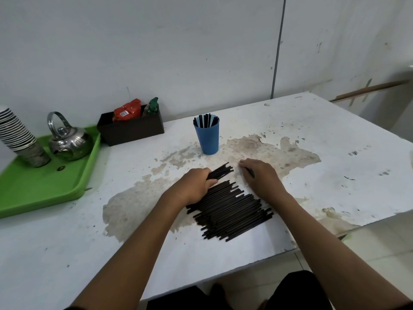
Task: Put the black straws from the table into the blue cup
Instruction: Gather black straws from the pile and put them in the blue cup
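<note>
Left hand (196, 184): fingers closed around a small bundle (220, 172) of black straws. Right hand (259, 177): flat, a straw beneath; pinch indeterminate. Main pile (230, 211) on bench (335, 153); blue cup (207, 135) at 12 o'clock, partly filled. Risk: uneven tips catching rim, tipping cup.

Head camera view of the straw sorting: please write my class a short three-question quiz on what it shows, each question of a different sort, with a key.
1. True or false: the blue cup already holds some black straws.
2. Which hand grips a bunch of straws? A) the left hand B) the right hand C) neither
3. Fill in: the metal kettle stands on a ____ tray.

Key: 1 true; 2 A, while the right hand rests on the table beside the pile of straws with one straw under its fingers; 3 green.
</note>
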`<state>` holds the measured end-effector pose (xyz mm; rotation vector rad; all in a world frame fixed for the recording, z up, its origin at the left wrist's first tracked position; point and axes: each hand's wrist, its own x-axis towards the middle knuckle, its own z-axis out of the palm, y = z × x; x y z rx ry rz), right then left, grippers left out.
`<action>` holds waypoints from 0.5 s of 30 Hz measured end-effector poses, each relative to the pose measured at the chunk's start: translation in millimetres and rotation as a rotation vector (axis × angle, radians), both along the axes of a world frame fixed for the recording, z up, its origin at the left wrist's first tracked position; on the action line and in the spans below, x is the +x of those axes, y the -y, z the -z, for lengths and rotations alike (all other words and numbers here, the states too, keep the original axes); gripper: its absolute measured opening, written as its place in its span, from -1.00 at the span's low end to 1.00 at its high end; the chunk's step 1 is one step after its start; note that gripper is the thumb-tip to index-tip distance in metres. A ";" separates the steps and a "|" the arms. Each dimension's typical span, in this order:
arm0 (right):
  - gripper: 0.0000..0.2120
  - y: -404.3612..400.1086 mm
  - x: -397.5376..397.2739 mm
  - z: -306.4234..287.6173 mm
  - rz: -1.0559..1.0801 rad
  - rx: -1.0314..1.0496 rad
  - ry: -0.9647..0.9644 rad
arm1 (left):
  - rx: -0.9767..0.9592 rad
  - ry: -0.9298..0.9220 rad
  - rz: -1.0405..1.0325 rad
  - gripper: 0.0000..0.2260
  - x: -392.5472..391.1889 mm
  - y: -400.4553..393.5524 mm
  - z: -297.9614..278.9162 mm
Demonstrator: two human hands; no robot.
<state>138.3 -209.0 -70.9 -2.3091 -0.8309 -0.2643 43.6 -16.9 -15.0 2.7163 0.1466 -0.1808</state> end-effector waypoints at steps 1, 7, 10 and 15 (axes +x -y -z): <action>-0.80 -0.2 0.2 0.4 0.002 -0.005 0.001 | -0.054 0.005 -0.027 -0.81 0.9 -3.1 1.2; -0.78 -1.8 -0.2 1.2 0.014 -0.003 0.016 | -0.402 0.172 -0.192 -0.81 4.6 -15.8 1.2; -0.78 -3.5 0.4 1.0 0.020 -0.014 0.005 | -0.622 0.358 -0.272 -0.82 12.4 -15.8 -0.9; -0.76 -4.2 3.0 3.0 0.022 -0.038 -0.011 | -0.865 0.550 -0.348 -0.85 19.7 -4.7 8.3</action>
